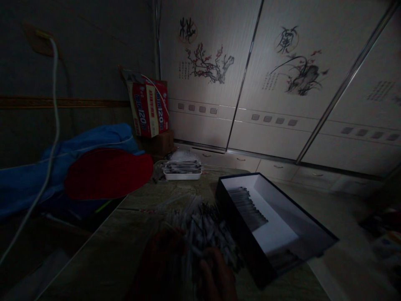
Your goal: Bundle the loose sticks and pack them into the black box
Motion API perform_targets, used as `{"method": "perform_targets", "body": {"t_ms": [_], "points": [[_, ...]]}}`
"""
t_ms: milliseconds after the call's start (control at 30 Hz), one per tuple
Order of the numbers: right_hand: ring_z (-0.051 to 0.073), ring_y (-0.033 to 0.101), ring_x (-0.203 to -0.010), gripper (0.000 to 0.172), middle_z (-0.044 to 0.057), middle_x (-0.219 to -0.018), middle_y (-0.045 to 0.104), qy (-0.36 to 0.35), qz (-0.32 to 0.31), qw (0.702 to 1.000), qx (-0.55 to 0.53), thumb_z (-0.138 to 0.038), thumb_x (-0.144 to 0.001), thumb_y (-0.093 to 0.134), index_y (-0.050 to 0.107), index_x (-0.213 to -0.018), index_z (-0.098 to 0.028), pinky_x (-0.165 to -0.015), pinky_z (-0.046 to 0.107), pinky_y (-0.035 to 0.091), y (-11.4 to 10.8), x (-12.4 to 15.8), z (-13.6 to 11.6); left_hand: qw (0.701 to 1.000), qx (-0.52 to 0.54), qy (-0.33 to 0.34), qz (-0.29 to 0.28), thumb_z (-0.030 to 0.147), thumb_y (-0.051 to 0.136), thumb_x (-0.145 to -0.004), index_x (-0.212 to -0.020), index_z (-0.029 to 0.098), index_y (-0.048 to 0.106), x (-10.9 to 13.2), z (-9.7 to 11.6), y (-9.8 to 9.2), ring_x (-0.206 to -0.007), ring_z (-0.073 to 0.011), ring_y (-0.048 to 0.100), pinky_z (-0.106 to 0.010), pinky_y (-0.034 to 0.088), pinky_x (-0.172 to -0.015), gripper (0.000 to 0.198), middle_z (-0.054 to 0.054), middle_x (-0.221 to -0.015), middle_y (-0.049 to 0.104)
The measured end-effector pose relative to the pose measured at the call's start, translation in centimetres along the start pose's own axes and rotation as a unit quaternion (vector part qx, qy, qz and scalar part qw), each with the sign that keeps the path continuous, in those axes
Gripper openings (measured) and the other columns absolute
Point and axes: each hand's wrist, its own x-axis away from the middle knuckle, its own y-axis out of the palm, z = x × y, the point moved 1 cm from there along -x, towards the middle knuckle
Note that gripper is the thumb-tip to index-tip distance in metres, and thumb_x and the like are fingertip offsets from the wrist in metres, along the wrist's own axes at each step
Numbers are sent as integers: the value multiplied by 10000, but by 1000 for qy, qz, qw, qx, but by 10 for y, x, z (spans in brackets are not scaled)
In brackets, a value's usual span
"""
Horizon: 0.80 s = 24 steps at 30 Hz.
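The scene is very dark. A loose heap of thin pen-like sticks (206, 230) lies on the table (125, 246) in front of me, blurred. My right hand (217, 278) is at the heap's near end, its fingers curled onto some of the sticks. My left hand (161, 261) is a dim shape just left of the heap, and its fingers cannot be made out. Right of the heap is an open black box (313, 246) with a white inside. A neat row of dark sticks (247, 207) lies in it.
A small white tray (183, 174) with more sticks stands at the table's far side. A red and blue bundle of cloth (103, 171) lies at the left, with a white cable (52, 154) hanging over it. A red carton (150, 108) stands behind, and painted wardrobe doors (282, 83) fill the back.
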Motion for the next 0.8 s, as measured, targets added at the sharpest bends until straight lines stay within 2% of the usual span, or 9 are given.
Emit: {"method": "perform_targets", "body": {"t_ms": [67,167,267,433,567,700,800], "points": [[113,511,-374,422,-39,-477,552,6,-11,1000,-8,-608,-842,452,651,-836,-236,-355,194,360,1,-1,-1,1000,0,1,1,442,666,-658,-632,192,706,0,1,1,-568,-192,635,-281,517,-590,254,-20,-547,671],[116,533,-408,402,-34,-481,553,-4,-28,999,-16,-567,-871,434,660,-796,-243,-406,193,385,-1,-1,-2,1000,-2,3,11,448,672,-639,-622,201,702,1,1,1,-609,-201,647,-280,524,-613,250,-21,-578,684],[130,568,-481,396,-19,-533,595,-27,-8,999,20,-553,-875,435,658,-785,-239,-490,206,413,-4,-2,0,1000,-5,0,31,449,649,-663,-609,206,685,1,2,-3,-616,-192,641,-273,519,-622,252,-16,-596,685],[129,527,-484,393,-14,-537,567,-61,8,994,88,-527,-869,427,594,-705,-212,-479,220,365,-5,-5,5,999,-7,-8,38,493,627,-681,-564,201,652,-2,2,-9,-569,-176,620,-259,504,-582,316,-6,-551,659],[149,578,-558,367,1,-594,609,-55,22,995,86,-501,-871,423,606,-729,-217,-541,231,398,-8,-6,1,999,-6,-12,42,516,622,-685,-639,190,683,-6,0,-13,-584,-182,625,-263,502,-585,334,-11,-572,670],[151,571,-536,407,-1,-577,592,-32,-6,998,55,-526,-880,385,631,-774,-219,-508,224,395,-9,-7,-1,999,-9,-10,52,516,616,-689,-577,190,649,-4,0,-14,-556,-167,602,-251,485,-560,346,-2,-553,649],[154,560,-517,425,4,-573,601,-21,-11,998,52,-554,-872,390,658,-838,-225,-484,226,389,-6,-5,3,999,-9,-5,39,495,632,-675,-574,196,648,0,3,-10,-541,-165,600,-250,482,-543,316,4,-549,646]]}}
